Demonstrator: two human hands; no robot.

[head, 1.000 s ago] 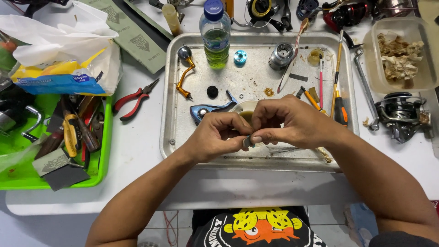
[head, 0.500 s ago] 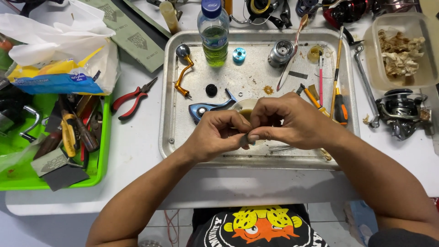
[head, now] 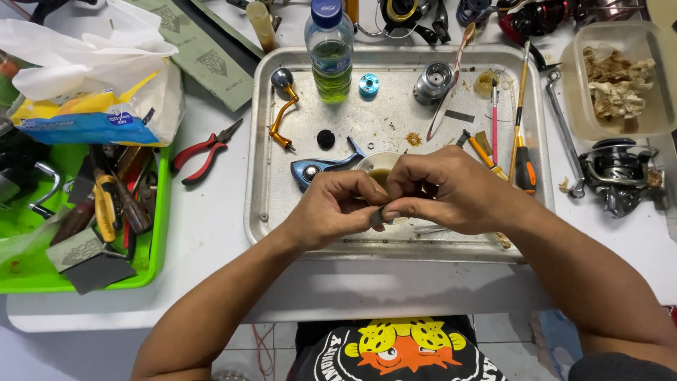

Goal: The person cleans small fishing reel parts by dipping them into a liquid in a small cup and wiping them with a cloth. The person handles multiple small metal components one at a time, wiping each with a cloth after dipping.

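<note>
Both forearms come up from the near edge of the tabletop and meet over the front half of the metal tray (head: 261,212), wrists bent inward so the knuckles face each other. The left hand (head: 331,208) is curled, its thumb and forefinger pinched on a small dark ring-shaped part (head: 379,216); the right hand (head: 444,190) arches over from the other side, its fingertips closed on the same piece, so the part sits right between the two grips, mostly hidden, just above the tray's near rim. What it is made of I cannot tell; only a dark, rounded edge shows. Just behind the hands stands a small pale cup (head: 377,168) holding something brownish, and beside it lies a glossy blue reel piece (head: 321,169). Further back on the scuffed, dull tray are a gold crank handle with a round knob (head: 283,106), a black cap (head: 326,139), a blue anodised ring (head: 368,85), a steel spool (head: 433,82) and a clear plastic bottle with greenish liquid (head: 330,53) near the far rim. An orange-handled screwdriver (head: 523,152) lies towards the tray's right edge. Off the tray, red-handled pliers (head: 204,150) rest on the white tabletop, and a bright green tray (head: 159,233) crowded with tools fills the left edge.
</note>
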